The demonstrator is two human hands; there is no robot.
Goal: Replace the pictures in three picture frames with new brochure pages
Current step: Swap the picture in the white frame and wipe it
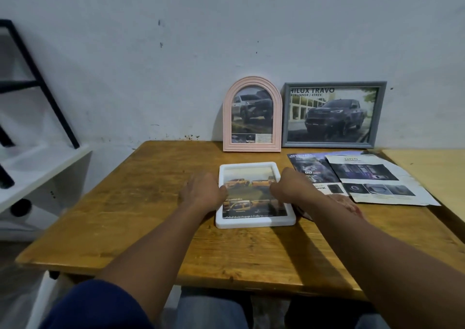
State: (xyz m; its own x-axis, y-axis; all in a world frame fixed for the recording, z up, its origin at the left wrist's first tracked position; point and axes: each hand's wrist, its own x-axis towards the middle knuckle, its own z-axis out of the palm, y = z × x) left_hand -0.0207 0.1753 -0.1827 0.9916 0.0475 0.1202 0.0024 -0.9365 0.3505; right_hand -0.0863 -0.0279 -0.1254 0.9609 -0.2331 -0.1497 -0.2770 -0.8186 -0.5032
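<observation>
Wooden table [141,228], near to far. A white frame [254,224] lies flat at centre, holding a page of yellow trucks. The left hand [201,190] rests at its left rim, thumb against it; its grip cannot be told. The right hand [292,185] curls its fingers over the right rim. Brochure pages [372,180] lie just right. Far: pink arched frame [227,127] and grey frame [334,84] lean against the wall [226,26].

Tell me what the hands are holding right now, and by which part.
The white frame, flat on the table: the left hand grips its left edge, the right hand its right edge, both about midway along.
</observation>
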